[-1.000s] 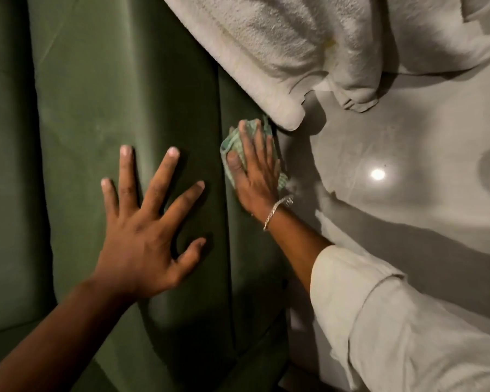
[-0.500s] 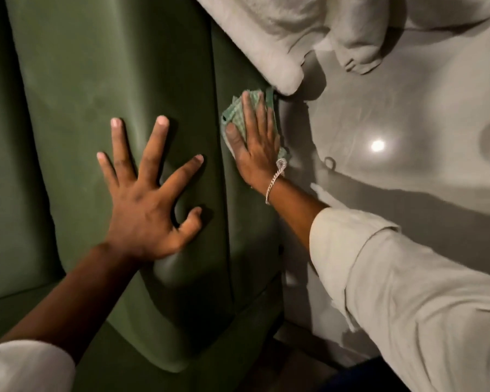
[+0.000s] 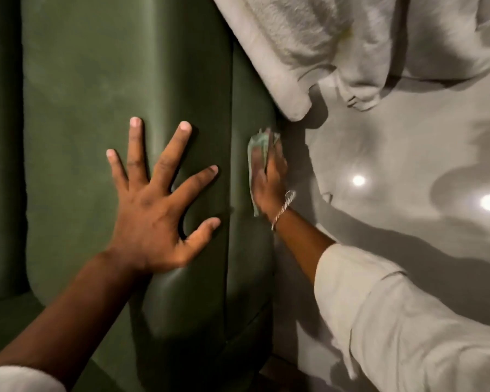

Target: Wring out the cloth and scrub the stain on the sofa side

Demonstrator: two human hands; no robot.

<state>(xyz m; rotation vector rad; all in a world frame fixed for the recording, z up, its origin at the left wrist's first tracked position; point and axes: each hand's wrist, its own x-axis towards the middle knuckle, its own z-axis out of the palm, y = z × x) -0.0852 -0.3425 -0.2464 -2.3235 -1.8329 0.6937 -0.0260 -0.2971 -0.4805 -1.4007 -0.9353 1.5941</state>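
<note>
The right hand is pressing the cloth, long axis upright, flat against the sofa's side edge while the left hand is lying spread.

The scene is dim and warm-toned, lit from overhead: two round glare spots shine on the glossy grey floor, and long, soft-edged shadows stretch across it to the right. The right hand and the cloth under it are smeared by motion blur, while the left hand is sharper. The green sofa falls darker toward the left edge and lower corner.
</note>
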